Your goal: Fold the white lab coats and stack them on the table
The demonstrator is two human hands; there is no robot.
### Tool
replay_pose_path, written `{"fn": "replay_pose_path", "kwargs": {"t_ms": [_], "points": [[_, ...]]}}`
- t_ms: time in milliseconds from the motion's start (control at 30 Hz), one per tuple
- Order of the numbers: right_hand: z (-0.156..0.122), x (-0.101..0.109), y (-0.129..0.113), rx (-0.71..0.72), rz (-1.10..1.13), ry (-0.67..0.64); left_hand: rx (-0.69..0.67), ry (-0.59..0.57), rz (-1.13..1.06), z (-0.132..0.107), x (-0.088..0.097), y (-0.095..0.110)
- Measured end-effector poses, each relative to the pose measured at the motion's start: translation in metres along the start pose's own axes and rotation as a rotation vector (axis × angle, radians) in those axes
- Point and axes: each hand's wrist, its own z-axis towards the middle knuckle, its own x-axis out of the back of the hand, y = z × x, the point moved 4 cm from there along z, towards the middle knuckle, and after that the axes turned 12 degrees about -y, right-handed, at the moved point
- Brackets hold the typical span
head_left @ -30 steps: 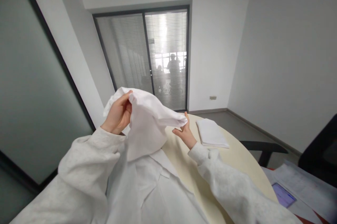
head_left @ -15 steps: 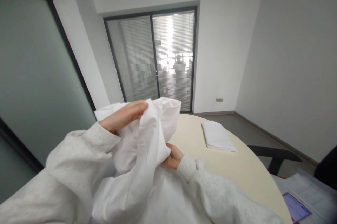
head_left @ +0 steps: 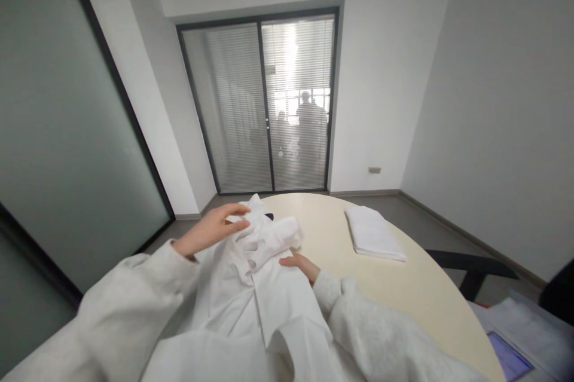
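- Down since half a second ago: the white garment [head_left: 264, 286] is no longer held up and bunched at centre frame; it now lies lower, spread on the near edge of the tabletop [head_left: 417, 304], and both hands came down with it.
- Writing: purple-lit screen [head_left: 509, 358] at lower right, text too small to read. Nothing legible on the garment.
- Left grip [head_left: 210, 229], centre-left: fingers stretched toward the right, thumb under them, pinching a fold at the garment's crumpled top end.
- Right grip [head_left: 301, 265], just right of centre: fingers flat and spread loosely, palm down on the garment's right side, holding nothing.
- Garment sits between the two grips and runs down to the bottom edge of the frame, touching both. Crumpled top lies just above the right grip and just right of the left fingertips.
- Look: plain white thin fabric, rumpled and rolled at the top, smoother lower down, with a straight front edge down the middle.
- Folded white cloth [head_left: 374, 234] flat on the tabletop, right of centre, well apart from both grips.
- Glass door with blinds [head_left: 264, 107] at upper centre, dim figures behind it.
- Dark chair arm [head_left: 470, 262] at right, beyond the tabletop edge.
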Motion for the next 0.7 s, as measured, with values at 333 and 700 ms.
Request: {"fn": "replay_pose_path", "kwargs": {"t_ms": [333, 700], "points": [[-0.008, 0.007, -0.012, 0.157, -0.229, 0.096, 0.100, -0.018, 0.065, 0.044, -0.069, -0.075], [0.008, 0.019, -0.023, 0.189, -0.104, 0.184, 0.333, 0.881, 0.333, 0.025, 0.054, -0.118]]}}
